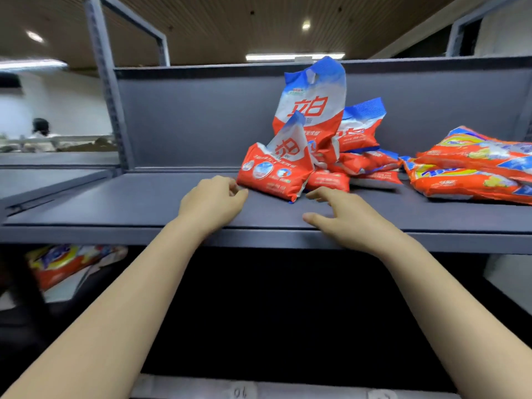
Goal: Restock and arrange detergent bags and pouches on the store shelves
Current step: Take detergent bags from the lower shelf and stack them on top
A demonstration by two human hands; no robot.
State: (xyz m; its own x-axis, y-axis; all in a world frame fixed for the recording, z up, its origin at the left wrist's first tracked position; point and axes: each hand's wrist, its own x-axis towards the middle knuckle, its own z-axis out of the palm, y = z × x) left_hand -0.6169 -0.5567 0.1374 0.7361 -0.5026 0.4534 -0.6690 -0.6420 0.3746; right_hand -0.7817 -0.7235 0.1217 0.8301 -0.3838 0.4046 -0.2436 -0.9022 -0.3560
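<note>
Red detergent pouch [275, 171] was propped on grey shelf [144, 203]. Left hand [214, 201], loosely curled, empty, was placed just left of the pouch; right hand [342, 217], fingers spread, just before it

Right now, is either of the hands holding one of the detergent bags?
No: the left hand and right hand rest on the shelf just in front of the small red bag, gripping nothing.

Cut off at right frame edge: stacked orange plastic detergent pouches [475, 168]. Blurred at lower left: orange-yellow detergent bag [72, 262].
</note>
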